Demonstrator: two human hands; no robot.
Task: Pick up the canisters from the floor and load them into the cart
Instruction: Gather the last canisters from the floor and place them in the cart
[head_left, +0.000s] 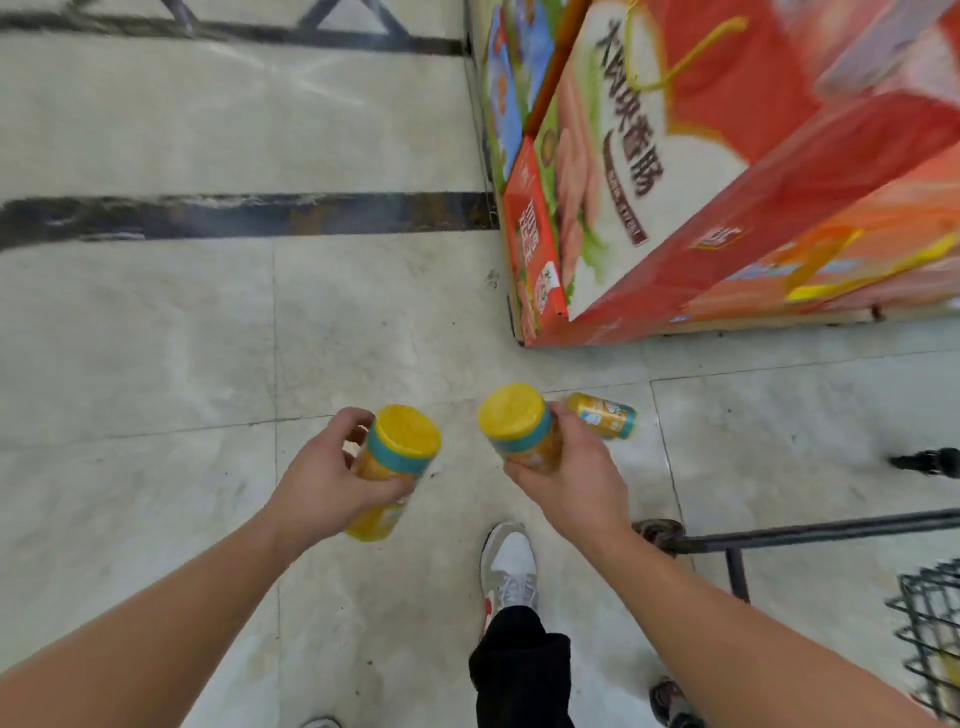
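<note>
From my remote seat I see both hands out in front, each grasping one canister. The left hand (322, 480) wraps fingers and thumb round the body of the left canister (397, 457). It is a smooth cylinder with a glossy orange-yellow label, a teal band under the rim and a flat round yellow lid. It is tilted and held in the air above the floor (156, 338). The right hand (576, 480) grips the right canister (519, 428), of the same make, with fingers curled round the label and the lid tipped toward the camera. The two held canisters are near each other but apart. A third canister (602, 414) lies on its side on the floor just beyond the right hand, which partly hides it.

The floor is pale polished stone tile with faint veining and thin grout lines, crossed by a dark marbled strip (249, 215). At upper right stands a stack of glossy red cardboard gift boxes (727, 182) printed with sliced sausage and large characters. One has a yellow cord handle, and blur smears the print. The stack stands near the lying canister, on its far side.

At lower right the cart (810, 535) shows as a dark metal tube frame, with a caster wheel (660, 535) just beside the right wrist and a corner of black wire basket (930, 623). Between the forearms are a grey-and-white sneaker (511, 566) and a black trouser leg (519, 670).
</note>
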